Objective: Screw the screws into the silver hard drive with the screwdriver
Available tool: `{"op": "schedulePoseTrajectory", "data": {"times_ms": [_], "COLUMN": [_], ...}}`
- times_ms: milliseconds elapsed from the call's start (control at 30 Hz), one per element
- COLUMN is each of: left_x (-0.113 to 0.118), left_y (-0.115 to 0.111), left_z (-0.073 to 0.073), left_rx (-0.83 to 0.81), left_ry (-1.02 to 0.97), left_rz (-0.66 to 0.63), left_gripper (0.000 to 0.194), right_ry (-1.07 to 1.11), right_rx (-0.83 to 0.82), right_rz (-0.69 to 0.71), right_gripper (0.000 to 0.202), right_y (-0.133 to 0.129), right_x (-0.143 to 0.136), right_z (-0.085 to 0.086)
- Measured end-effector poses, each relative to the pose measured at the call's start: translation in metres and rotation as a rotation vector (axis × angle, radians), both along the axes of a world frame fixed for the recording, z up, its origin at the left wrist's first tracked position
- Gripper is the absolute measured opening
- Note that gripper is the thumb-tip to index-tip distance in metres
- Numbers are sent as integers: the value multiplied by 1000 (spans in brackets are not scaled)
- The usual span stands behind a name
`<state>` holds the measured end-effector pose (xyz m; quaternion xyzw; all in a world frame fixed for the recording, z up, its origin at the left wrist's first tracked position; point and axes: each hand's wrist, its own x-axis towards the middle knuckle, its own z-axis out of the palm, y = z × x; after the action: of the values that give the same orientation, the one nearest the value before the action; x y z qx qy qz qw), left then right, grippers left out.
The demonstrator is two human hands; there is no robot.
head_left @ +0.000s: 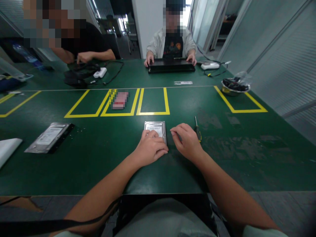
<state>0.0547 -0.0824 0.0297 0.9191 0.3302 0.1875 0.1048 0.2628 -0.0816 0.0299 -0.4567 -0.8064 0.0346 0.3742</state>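
A silver hard drive (pixel 157 126) with a white label lies on the green table in front of me. My left hand (pixel 151 148) rests over its lower left part, fingers wrapped on it and covering much of the label. Just right of the drive, my right hand (pixel 186 140) is closed with thumb and index fingertips together; whatever they hold, if anything, is too small to make out. Beyond that hand lies a screwdriver (pixel 197 129) with a dark and yellow handle, its shaft pointing away from me.
Another hard drive (pixel 50 136) lies at the left near white paper (pixel 8 148). Yellow tape rectangles (pixel 153 113) mark the green table (pixel 98 171). A bowl (pixel 235 89) of dark parts stands at the right. Across sit two people, one holding a black panel (pixel 171 67).
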Motion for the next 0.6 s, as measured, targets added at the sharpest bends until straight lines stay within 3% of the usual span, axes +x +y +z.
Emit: {"op": "schedulePoseTrajectory", "data": {"times_ms": [600], "left_x": [2], "left_y": [-2], "left_z": [5], "left_rx": [-112], "left_ry": [-2], "left_rz": [70], "left_gripper": [7], "right_ry": [-36], "right_rx": [-22], "right_rz": [-23], "right_gripper": [21], "right_y": [-1], "right_x": [1], "right_z": [2]}}
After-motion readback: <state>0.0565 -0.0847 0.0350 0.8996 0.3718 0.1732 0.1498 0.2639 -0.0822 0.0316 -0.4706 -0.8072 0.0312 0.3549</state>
